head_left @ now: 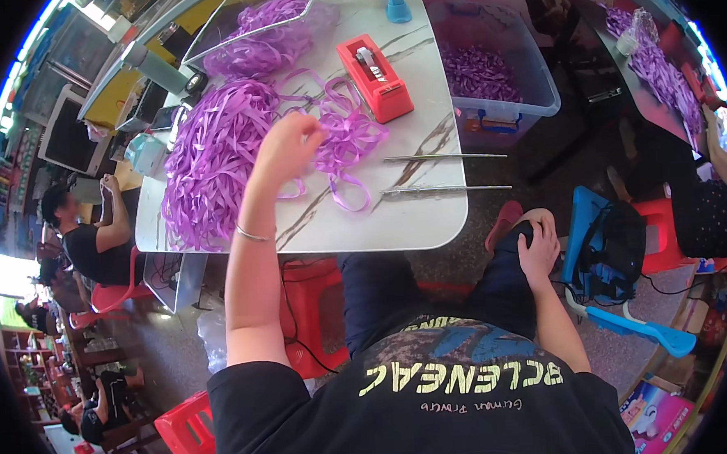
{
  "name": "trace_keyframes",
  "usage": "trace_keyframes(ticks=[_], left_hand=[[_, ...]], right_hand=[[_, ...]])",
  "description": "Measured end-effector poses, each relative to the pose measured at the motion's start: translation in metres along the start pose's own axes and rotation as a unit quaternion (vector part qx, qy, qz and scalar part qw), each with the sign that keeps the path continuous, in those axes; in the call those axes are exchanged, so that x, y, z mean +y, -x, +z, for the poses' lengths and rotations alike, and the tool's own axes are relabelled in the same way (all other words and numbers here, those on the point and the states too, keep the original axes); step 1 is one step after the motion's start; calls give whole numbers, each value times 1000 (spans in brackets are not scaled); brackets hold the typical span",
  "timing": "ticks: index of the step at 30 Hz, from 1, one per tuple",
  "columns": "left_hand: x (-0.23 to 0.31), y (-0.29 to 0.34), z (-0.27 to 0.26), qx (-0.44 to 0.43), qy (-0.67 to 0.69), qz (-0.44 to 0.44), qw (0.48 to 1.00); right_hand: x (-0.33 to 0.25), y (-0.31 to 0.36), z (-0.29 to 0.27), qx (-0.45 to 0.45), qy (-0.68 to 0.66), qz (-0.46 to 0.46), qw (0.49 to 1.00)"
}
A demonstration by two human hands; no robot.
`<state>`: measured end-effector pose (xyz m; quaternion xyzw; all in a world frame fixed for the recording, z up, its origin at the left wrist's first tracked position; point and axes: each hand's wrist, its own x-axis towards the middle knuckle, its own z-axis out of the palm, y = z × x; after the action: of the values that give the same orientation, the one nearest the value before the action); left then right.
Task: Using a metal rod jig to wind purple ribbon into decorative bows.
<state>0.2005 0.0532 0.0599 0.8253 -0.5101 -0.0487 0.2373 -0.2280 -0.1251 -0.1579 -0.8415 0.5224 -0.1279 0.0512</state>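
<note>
My left hand is over the white table, between a big heap of purple ribbon loops and a smaller loose tangle of purple ribbon. Its fingers are curled and pressed together beside the tangle; whether a strand is between them is hidden. Down on my right knee rests my right hand, fingers spread, holding nothing. A red tape dispenser stands just beyond the tangle. Two thin metal rods jut past the table's right edge, side by side.
More purple ribbon lies at the back by a wire frame. A clear plastic bin with purple pieces stands right of the table. Red stools, a blue chair with a black bag, and several seated people surround me.
</note>
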Motion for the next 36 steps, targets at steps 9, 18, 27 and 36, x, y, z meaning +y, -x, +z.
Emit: trace_keyframes(ticks=[9, 18, 27, 36], left_hand=[[-26, -105, -90, 15, 252, -121, 960], [103, -61, -134, 85, 420, 143, 892], [202, 15, -42, -147, 709, 70, 686], [204, 42, 28, -178, 760, 7, 625]], right_hand=[[1, 0, 1, -13, -7, -1, 1000], [-14, -45, -36, 160, -339, -31, 927], [-185, -20, -240, 113, -555, -306, 765], [-154, 2, -210, -149, -648, -130, 736]])
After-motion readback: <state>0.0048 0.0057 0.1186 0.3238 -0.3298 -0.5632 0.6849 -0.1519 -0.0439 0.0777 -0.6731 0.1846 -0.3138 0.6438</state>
